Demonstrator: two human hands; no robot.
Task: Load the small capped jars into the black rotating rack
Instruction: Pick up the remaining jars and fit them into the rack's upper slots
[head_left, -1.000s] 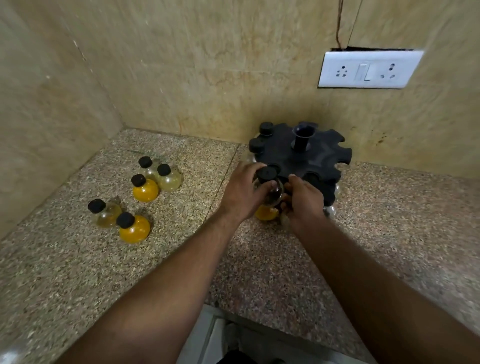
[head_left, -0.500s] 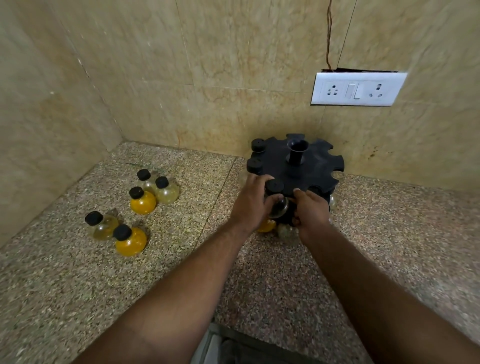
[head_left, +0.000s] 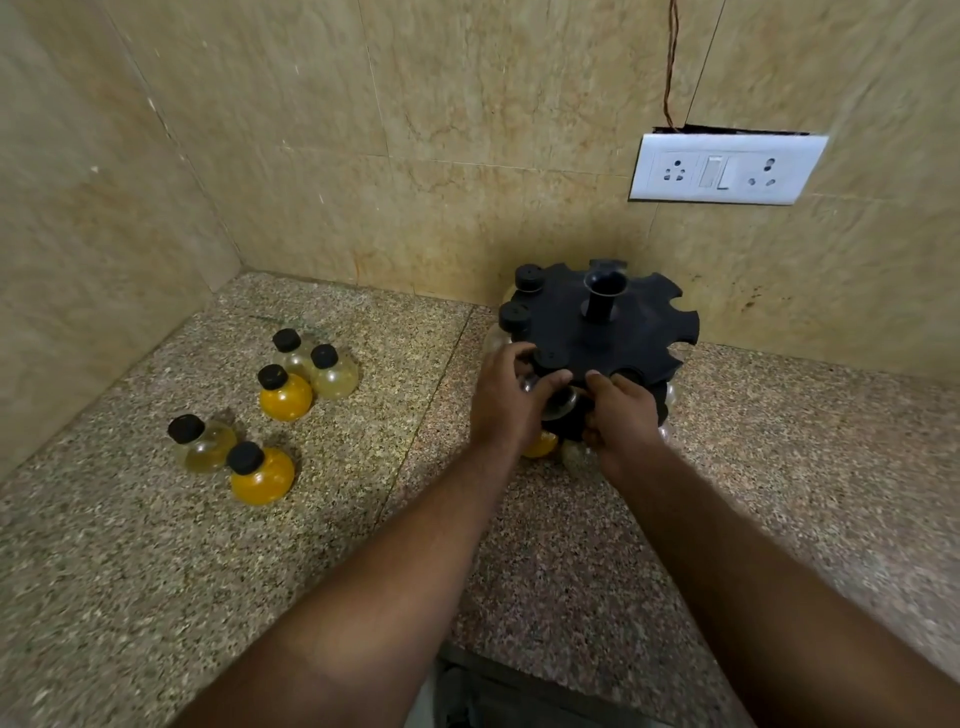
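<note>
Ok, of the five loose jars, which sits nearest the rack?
The pale jar at the right of the far trio; the other four stand further from the black rack.

Light is warm, diffuse and moderately dim. The loose jars (head_left: 285, 397) cast short, soft shadows on the counter (head_left: 130, 545). The black rack (head_left: 623, 332) shows little surface detail. Wall joints bow at the left edge. My forearms (head_left: 363, 597) blur along the bottom of the frame.
</note>
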